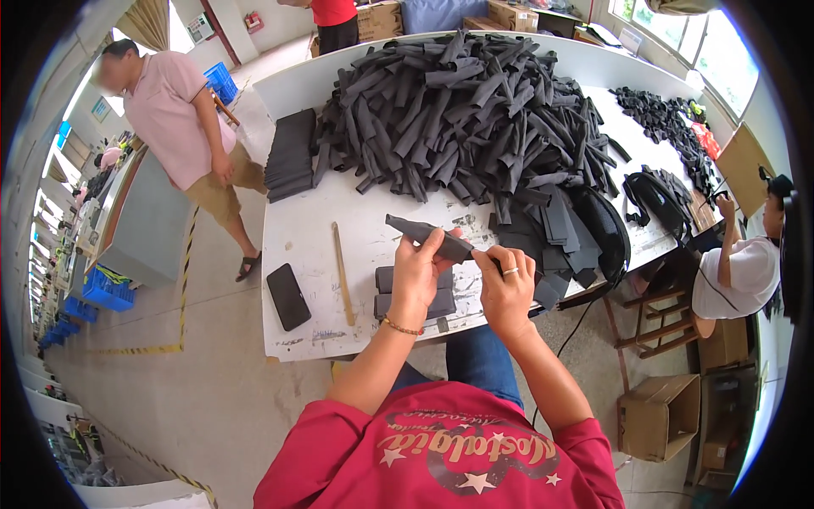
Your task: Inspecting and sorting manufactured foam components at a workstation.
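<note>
Holding a dark strip (428, 237) above the tabletop (309, 233), the left hand (417, 280) clamps it from below, fingers wrapped round its middle, while the right hand (506, 284) pinches the near end between thumb and fingertips. Both grips are closed on the same strip; neither is slack. The strip sits level, just over two finished pieces (414, 293) lying flat side by side near the table's front edge.

To do this well, I judge the left hand should keep the strip steady and let the right do the fine work at the end, with the edges kept square so the fold or roll does not skew. A firm but not crushing pinch suits a soft material that would dent under pressure.

The strip looks like matte charcoal foam or rubbery sheet, long, narrow and slightly springy. A big heap (462, 110) of the same strips, curled and tangled, covers the far half of the tabletop, with a neat stack (291, 154) at its left. A slim wooden stick (342, 273) and a glossy black phone (288, 296) lie left of the hands on the scuffed white surface.
</note>
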The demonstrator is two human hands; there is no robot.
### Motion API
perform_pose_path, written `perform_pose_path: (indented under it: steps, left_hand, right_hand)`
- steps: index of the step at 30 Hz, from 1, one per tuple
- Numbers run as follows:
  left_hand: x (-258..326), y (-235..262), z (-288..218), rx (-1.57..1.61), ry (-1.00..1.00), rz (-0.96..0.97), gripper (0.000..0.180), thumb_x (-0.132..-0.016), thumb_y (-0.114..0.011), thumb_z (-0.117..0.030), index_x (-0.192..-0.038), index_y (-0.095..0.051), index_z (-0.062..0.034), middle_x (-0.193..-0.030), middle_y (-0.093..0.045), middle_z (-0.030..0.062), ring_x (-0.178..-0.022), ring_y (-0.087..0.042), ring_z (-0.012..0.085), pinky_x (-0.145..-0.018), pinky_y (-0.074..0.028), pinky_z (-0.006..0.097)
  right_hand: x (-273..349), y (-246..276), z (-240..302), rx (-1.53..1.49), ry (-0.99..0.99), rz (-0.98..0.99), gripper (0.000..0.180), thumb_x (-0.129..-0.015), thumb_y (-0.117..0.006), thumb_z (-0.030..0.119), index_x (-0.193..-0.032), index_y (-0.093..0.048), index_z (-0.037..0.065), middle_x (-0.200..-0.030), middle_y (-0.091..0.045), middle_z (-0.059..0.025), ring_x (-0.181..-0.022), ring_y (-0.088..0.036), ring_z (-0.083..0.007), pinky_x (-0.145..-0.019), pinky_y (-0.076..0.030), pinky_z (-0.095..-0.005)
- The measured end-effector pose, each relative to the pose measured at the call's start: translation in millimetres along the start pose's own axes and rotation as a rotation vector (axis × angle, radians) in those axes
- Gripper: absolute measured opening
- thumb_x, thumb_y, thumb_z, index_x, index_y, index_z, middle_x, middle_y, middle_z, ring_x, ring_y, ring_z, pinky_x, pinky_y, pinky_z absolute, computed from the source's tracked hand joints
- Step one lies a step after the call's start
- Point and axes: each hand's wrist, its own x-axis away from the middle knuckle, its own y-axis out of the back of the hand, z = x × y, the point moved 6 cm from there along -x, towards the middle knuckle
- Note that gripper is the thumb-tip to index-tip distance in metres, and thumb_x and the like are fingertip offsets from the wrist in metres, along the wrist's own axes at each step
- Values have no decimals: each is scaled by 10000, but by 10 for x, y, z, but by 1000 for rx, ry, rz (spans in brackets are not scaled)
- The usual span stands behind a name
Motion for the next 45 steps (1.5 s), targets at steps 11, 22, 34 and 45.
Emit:
perform_pose_path:
  steps: [11,22,34,45]
  left_hand:
    - [50,-117,-99,94,-161,211,270,-962,-580,-239,-1078,-567,5,-897,-684,165,-1055,-632,289,-948,-480,403]
    - [164,-53,172,272,-8,157,280,-983,-529,-269,-1059,-589,-6,-992,-684,143,-1143,-583,307,-946,-487,413]
    - [190,-30,409,306,45,105,333,-976,-544,-273,-1159,-563,5,-1067,-666,169,-1103,-601,283,-970,-463,400]
    - [162,-126,38,356,-153,66,360,-963,-573,-295,-1138,-545,19,-770,-593,29,-796,-634,211,-849,-506,355]
  right_hand:
    - [224,-133,61,-300,-182,215,418,-717,-752,28,-1064,-518,37,-1091,-561,-175,-975,-554,-387,-819,-470,-449]
    - [165,-174,46,-407,-117,382,319,-769,-705,27,-1020,-507,23,-954,-559,-159,-813,-580,-359,-703,-478,-432]
    - [123,-306,-7,-601,-110,380,129,-808,-655,-8,-899,-564,3,-846,-580,-143,-733,-599,-350,-624,-478,-418]
    - [-37,-58,106,-664,-99,282,109,-806,-664,-39,-869,-586,4,-833,-586,-121,-665,-591,-292,-580,-473,-354]
